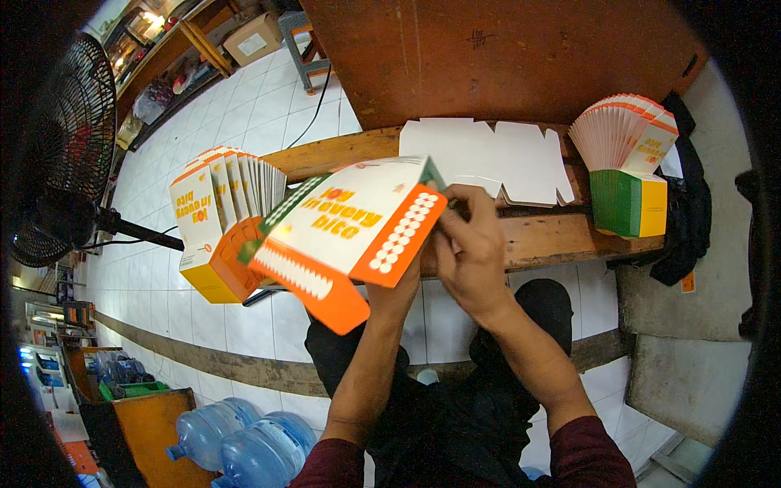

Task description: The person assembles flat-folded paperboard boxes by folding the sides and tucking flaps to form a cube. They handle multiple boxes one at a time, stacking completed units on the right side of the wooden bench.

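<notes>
Held tilted over my lap is a partly folded food carton [346, 207], white with yellow print, orange side flaps with white dots and a green edge. My right hand [469, 244] pinches its right corner, thumb and fingers closed at the edge. Under the carton's lower right side is my left hand [396, 286]; it holds the carton from behind, with its fingers hidden. Flat white carton blanks [488, 159] lie stacked on the wooden bench [553, 241], just beyond my right hand.
Nested cartons stand fanned out at left [224, 211] and at the bench's right end [626, 167]. A black fan [69, 154] stands far left. Blue water bottles [264, 447] are at lower left. A brown wooden panel [521, 61] rises behind the bench, and a grey stool [303, 45] is beyond.
</notes>
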`<action>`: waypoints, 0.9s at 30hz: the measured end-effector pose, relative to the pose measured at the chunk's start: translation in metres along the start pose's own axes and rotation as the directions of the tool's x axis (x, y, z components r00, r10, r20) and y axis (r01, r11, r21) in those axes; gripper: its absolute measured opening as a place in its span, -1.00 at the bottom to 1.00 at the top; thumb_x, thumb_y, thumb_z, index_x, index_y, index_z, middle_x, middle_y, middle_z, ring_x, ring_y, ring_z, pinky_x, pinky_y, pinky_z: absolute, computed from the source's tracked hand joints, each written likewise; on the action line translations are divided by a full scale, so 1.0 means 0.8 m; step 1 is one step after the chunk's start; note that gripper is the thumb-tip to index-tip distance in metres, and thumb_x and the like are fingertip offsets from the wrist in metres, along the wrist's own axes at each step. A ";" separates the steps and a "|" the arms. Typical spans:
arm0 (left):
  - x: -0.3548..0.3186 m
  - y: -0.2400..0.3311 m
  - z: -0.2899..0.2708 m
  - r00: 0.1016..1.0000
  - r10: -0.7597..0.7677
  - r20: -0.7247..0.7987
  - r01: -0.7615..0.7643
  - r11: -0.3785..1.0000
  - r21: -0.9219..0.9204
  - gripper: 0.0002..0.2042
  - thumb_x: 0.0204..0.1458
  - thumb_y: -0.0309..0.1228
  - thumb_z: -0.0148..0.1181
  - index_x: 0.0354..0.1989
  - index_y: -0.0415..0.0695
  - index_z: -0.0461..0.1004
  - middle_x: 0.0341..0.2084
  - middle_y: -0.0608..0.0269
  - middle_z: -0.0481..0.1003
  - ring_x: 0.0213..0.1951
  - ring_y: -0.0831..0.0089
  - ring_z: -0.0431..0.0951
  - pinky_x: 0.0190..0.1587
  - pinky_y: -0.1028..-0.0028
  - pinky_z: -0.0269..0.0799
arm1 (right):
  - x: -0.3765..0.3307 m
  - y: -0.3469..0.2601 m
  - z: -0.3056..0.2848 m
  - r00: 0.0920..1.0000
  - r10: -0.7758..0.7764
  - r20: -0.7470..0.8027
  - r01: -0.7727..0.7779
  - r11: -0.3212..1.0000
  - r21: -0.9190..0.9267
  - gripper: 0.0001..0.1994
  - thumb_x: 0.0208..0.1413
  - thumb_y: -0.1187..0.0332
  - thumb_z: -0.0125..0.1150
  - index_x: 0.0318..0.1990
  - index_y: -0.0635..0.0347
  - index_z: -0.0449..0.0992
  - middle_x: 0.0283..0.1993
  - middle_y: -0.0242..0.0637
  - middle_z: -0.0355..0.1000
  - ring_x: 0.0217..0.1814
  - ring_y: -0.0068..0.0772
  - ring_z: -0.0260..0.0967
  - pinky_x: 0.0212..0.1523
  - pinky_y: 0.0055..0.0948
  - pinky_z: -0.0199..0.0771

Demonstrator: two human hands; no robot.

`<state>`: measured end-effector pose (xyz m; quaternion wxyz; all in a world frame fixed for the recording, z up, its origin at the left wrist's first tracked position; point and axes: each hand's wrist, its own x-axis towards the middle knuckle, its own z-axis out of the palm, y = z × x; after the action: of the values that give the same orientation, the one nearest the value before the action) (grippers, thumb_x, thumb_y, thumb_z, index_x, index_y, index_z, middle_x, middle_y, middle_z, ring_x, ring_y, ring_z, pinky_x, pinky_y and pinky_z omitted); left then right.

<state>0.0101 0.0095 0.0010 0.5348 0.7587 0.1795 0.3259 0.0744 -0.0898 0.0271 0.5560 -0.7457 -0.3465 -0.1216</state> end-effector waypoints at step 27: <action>0.013 0.071 -0.068 0.712 -0.031 0.701 -0.338 0.861 0.381 -0.76 -0.01 -0.33 0.26 -0.16 -0.07 0.62 -0.26 0.12 0.60 -0.08 0.09 0.53 0.23 0.10 0.18 | 0.035 0.028 -0.114 0.679 -0.026 0.734 -0.201 0.954 0.220 -0.73 -0.12 0.35 0.39 -0.22 0.21 0.57 -0.23 -0.16 0.52 -0.09 -0.09 0.45 0.02 -0.21 0.39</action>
<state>-0.0238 0.0331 0.0686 0.3254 0.9452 -0.0217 0.0115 0.1282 -0.1655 0.0586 0.4778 -0.6605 -0.5160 0.2630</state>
